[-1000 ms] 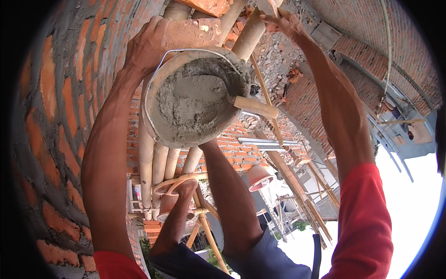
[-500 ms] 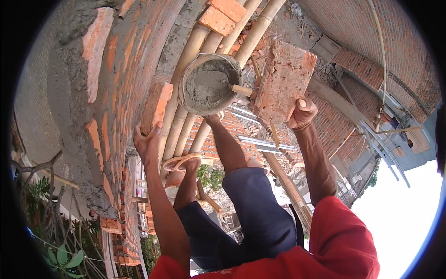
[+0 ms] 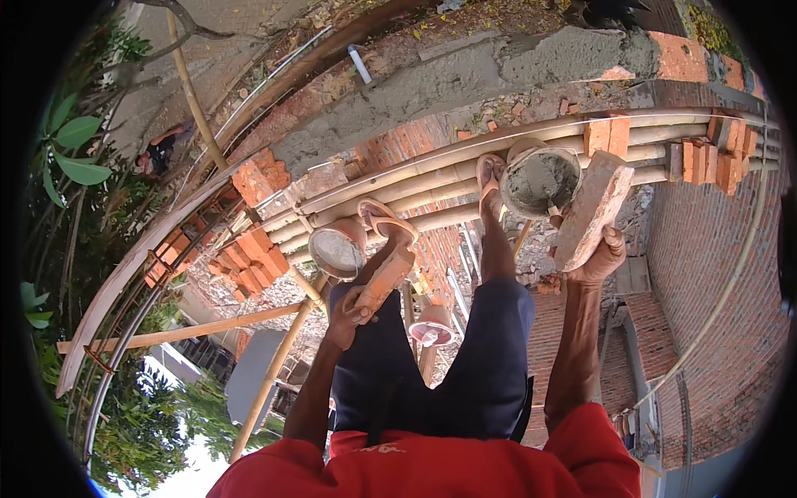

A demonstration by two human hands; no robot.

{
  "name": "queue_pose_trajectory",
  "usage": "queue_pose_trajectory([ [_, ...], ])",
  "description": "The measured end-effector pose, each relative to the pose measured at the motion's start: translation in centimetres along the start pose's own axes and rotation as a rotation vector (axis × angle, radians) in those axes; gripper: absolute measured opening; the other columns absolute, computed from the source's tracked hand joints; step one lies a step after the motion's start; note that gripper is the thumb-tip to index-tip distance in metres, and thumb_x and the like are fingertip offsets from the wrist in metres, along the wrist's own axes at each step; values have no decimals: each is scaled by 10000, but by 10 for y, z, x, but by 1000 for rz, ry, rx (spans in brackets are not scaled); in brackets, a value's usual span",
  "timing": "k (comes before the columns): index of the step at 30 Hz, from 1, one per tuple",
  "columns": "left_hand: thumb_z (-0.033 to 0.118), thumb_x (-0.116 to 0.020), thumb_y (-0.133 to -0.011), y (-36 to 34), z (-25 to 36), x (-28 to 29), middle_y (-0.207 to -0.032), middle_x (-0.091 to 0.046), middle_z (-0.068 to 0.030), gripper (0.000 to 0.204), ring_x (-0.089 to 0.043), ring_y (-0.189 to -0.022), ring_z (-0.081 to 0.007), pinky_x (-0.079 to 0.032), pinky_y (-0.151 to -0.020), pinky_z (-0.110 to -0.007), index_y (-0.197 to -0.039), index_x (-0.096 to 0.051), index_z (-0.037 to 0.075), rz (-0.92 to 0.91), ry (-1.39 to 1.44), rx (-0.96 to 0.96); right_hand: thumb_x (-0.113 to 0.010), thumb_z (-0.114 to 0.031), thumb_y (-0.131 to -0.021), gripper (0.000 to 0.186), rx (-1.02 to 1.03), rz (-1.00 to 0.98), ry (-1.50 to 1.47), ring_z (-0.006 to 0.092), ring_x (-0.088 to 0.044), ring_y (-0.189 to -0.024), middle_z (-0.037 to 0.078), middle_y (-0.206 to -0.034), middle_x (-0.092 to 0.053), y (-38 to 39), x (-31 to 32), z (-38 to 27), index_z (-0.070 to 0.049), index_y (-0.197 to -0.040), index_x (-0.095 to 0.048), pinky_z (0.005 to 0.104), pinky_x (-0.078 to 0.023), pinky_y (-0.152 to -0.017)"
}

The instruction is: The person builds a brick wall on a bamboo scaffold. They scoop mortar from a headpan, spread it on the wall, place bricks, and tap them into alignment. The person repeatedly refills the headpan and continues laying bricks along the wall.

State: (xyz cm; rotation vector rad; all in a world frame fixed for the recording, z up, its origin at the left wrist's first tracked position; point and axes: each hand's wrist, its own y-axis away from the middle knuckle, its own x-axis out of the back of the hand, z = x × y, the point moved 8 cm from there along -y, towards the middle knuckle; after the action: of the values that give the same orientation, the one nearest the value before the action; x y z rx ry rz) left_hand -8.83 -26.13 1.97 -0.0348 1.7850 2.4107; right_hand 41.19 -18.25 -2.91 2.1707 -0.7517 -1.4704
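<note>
My left hand [image 3: 347, 319] is closed around the lower end of an orange-red brick [image 3: 387, 282], tilted in front of my left leg. On the right, my right hand [image 3: 599, 259] grips a larger, rough-faced brick [image 3: 594, 212] by its lower end, thumb on its edge. Behind that brick stands a bucket of wet grey mortar [image 3: 541, 181]. A short wooden handle [image 3: 554, 212] shows at the bucket's rim beside the brick; whether my hidden fingers touch it I cannot tell.
Bamboo poles [image 3: 440, 184] run under my sandalled feet. Beyond them lies a wall top with mortar [image 3: 432, 83]. Brick stacks stand left [image 3: 249, 259] and right [image 3: 718, 153]. A second bucket [image 3: 336, 251] is by my left foot; a pinkish bucket [image 3: 432, 328] is lower down.
My view has swung left, from the wall's face to its top and the poles. The left brick has come away from beside the wall to before my leg. Both bricks stay held.
</note>
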Motion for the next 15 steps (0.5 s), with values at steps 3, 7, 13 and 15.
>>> queue_pose_trajectory([
  [3, 452, -842, -793, 24, -36, 19, -1313, -630, -108, 847, -635, -1159, -207, -584, -896, -398, -1428, -510, 0, 0, 235, -36, -704, -400, -860, 919, -89, -85, 55, 340, -658, -1206, 184, -1470, -561, -7, -13, 29, 13, -1590, -328, 494, -566, -1033],
  [7, 418, -865, -773, 26, -81, 25, -1370, -610, -116, 875, -620, -1225, -239, -580, -955, -448, -1457, -489, 24, 45, 511, -83, -780, -732, -786, 1201, -362, -355, 290, 238, -615, -1277, 142, -1510, -535, 9, -63, 102, 16, -1601, -313, 415, -548, -1049],
  [13, 361, -859, -777, 18, -122, 9, -1442, -574, -140, 936, -590, -1298, -266, -569, -1002, -494, -1540, -432, 26, 49, 771, -117, -872, -694, -691, 1275, -783, -639, -259, 307, -661, -1092, 287, -1396, -539, 42, -169, 212, 13, -1588, -306, 408, -611, -838],
  [15, 390, -866, -774, 18, -125, 3, -1442, -578, -135, 956, -595, -1298, -263, -573, -1000, -479, -1539, -431, 15, 38, 809, -142, -899, -660, -656, 1290, -809, -563, -88, 325, -664, -1049, 310, -1330, -547, 46, -171, 230, 11, -1587, -311, 415, -612, -772],
])
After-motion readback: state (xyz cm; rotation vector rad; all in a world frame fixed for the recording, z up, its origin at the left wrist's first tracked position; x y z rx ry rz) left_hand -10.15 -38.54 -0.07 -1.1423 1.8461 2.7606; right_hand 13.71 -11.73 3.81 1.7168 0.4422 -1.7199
